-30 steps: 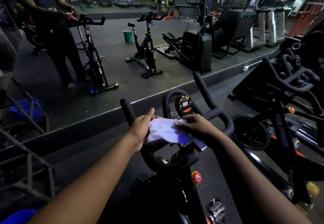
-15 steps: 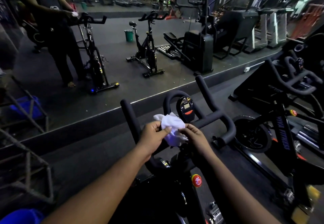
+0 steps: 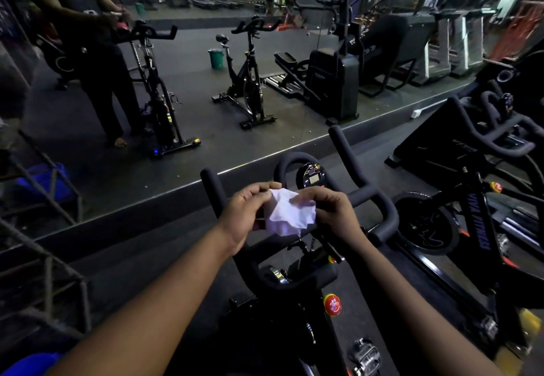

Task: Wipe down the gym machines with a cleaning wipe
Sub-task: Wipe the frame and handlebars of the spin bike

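1. right now my left hand (image 3: 250, 214) and right hand (image 3: 329, 214) both pinch the crumpled white cleaning wipe (image 3: 290, 216), held between them.
2. it hangs just above the black foam-padded spin-bike handlebar (image 3: 379, 199), whose crossbar runs left to right; the right hand is nearer the round glossy console (image 3: 312, 176).

The dark rubber floor (image 3: 153, 261) carried the spin bike (image 3: 297, 281) directly beneath the fingers (image 3: 265, 196). A second spin bike (image 3: 477, 199) stood on it to the right of the fingers. A metal rack (image 3: 50, 258) stood on it well to their left, beside the base of the mirror wall (image 3: 176, 169).
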Tool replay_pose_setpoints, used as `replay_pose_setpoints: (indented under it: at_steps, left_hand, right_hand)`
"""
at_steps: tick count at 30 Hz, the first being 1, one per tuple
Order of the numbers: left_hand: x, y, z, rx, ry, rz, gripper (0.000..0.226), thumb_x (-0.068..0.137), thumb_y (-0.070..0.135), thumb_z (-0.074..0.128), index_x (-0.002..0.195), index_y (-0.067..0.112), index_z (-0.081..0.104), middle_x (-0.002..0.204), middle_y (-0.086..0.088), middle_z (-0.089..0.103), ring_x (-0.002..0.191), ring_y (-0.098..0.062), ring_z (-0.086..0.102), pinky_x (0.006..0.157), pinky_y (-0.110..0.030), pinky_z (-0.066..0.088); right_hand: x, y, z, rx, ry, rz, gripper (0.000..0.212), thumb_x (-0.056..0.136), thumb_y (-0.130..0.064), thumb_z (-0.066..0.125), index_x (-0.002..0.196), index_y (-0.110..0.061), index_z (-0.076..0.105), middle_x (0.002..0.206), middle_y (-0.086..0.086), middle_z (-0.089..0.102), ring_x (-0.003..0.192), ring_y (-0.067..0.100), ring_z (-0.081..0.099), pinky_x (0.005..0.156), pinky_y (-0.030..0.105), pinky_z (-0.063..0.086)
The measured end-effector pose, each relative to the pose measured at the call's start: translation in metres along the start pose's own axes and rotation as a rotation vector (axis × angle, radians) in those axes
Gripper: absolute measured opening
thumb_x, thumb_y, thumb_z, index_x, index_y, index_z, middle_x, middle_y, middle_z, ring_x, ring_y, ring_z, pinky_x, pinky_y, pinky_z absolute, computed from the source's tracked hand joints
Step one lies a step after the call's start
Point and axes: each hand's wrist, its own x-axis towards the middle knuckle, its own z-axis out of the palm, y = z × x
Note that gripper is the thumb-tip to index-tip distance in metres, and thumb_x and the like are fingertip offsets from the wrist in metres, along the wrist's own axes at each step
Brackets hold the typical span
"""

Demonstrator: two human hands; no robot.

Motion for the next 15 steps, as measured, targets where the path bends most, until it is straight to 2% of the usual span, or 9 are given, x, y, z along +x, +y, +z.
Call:
replay_pose_setpoints:
  at_steps: [1,3,5,6,8,9,11,13,15]
  left_hand:
    - [0.0,0.001,-0.001,-0.062,-0.032,-0.086,0.03,0.105,0.024,0.046,0.117,0.017,0.073,0.103,-0.01,0.071,0.083,-0.02,0.066,0.067,-0.031,0.056]
    - [-0.001,0.001,-0.002,-0.136,-0.103,-0.22,0.048,0.103,0.046,0.043,0.127,0.013,0.069,0.108,-0.015,0.071,0.087,-0.023,0.07,0.072,-0.034,0.059]
    - [0.0,-0.001,-0.001,-0.104,-0.13,-0.234,0.055,0.096,0.057,0.053,0.124,0.013,0.07,0.106,-0.013,0.073,0.089,-0.024,0.071,0.077,-0.037,0.059]
    - [0.001,-0.003,0.001,-0.069,-0.125,-0.201,0.046,0.094,0.051,0.061,0.119,0.014,0.073,0.104,-0.011,0.074,0.089,-0.023,0.07,0.076,-0.036,0.06]
    - [0.003,-0.005,0.005,-0.032,-0.064,-0.119,0.015,0.093,0.022,0.071,0.105,0.015,0.076,0.098,-0.007,0.076,0.085,-0.018,0.07,0.07,-0.029,0.06]
    - [0.004,-0.006,0.005,-0.028,-0.017,-0.088,0.011,0.092,0.01,0.072,0.101,0.016,0.076,0.095,-0.005,0.077,0.081,-0.014,0.07,0.066,-0.025,0.059]
    - [0.009,-0.01,0.002,0.012,0.024,-0.055,0.021,0.09,-0.001,0.071,0.104,0.015,0.072,0.095,-0.005,0.077,0.079,-0.012,0.071,0.064,-0.022,0.057]
    - [0.012,-0.014,-0.003,0.107,0.022,-0.02,0.027,0.092,-0.004,0.068,0.112,0.014,0.069,0.1,-0.005,0.076,0.084,-0.012,0.07,0.07,-0.023,0.057]
    - [0.015,-0.017,-0.006,0.236,0.008,0.018,0.033,0.095,-0.006,0.062,0.12,0.015,0.065,0.106,-0.005,0.074,0.089,-0.01,0.068,0.075,-0.021,0.056]
  right_hand:
    - [0.001,0.002,0.0,-0.142,0.003,-0.089,0.036,0.074,0.016,0.065,0.091,-0.012,0.08,0.094,-0.005,0.074,0.087,0.005,0.069,0.078,0.019,0.051]
    - [0.003,0.005,-0.001,-0.343,-0.006,-0.207,0.035,0.075,-0.003,0.058,0.095,-0.017,0.082,0.102,-0.011,0.072,0.092,0.002,0.067,0.08,0.019,0.05]
    - [0.005,0.004,-0.001,-0.474,-0.049,-0.264,0.044,0.073,-0.02,0.048,0.101,-0.018,0.081,0.108,-0.007,0.072,0.095,0.006,0.068,0.082,0.022,0.052]
    - [0.006,0.004,-0.001,-0.528,-0.078,-0.279,0.047,0.073,-0.021,0.046,0.105,-0.018,0.081,0.111,-0.004,0.072,0.096,0.01,0.068,0.083,0.024,0.054]
    - [0.009,0.006,-0.002,-0.571,-0.144,-0.273,0.051,0.072,-0.014,0.046,0.11,-0.019,0.079,0.116,-0.002,0.072,0.1,0.014,0.069,0.085,0.028,0.055]
    - [0.01,0.008,-0.004,-0.532,-0.174,-0.232,0.054,0.069,-0.007,0.047,0.111,-0.019,0.079,0.117,-0.003,0.072,0.103,0.015,0.069,0.087,0.029,0.056]
    - [0.009,0.01,-0.009,-0.292,-0.166,-0.071,0.056,0.069,0.002,0.048,0.113,-0.019,0.075,0.115,-0.005,0.074,0.108,0.013,0.068,0.091,0.028,0.054]
    - [0.013,0.011,-0.01,-0.01,-0.098,0.094,0.04,0.085,0.004,0.055,0.119,-0.013,0.07,0.112,0.001,0.075,0.109,0.015,0.069,0.091,0.026,0.054]
    - [0.02,0.014,-0.006,0.031,-0.117,0.181,0.031,0.098,-0.006,0.062,0.129,-0.008,0.063,0.109,0.003,0.075,0.103,0.011,0.07,0.086,0.027,0.055]
